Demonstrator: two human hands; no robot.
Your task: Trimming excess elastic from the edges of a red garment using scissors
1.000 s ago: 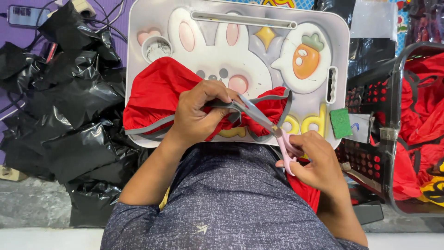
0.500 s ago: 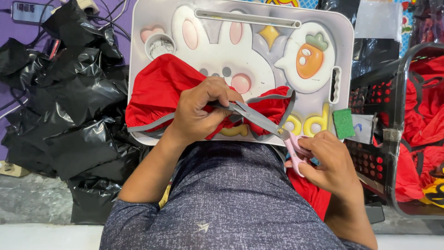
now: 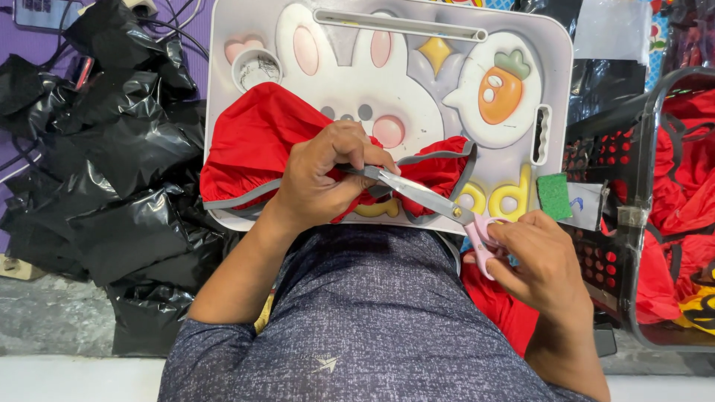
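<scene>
Clearly, scissors met red cloth on the lap tray.

I saw my left hand bunch the red garment with its grey trim on the white rabbit-patterned tray, fingers closed around the cloth to keep it taut for the blades. My right hand gripped the pink handles of the scissors, tips at the pinched fold. Black plastic bags lay left.
</scene>
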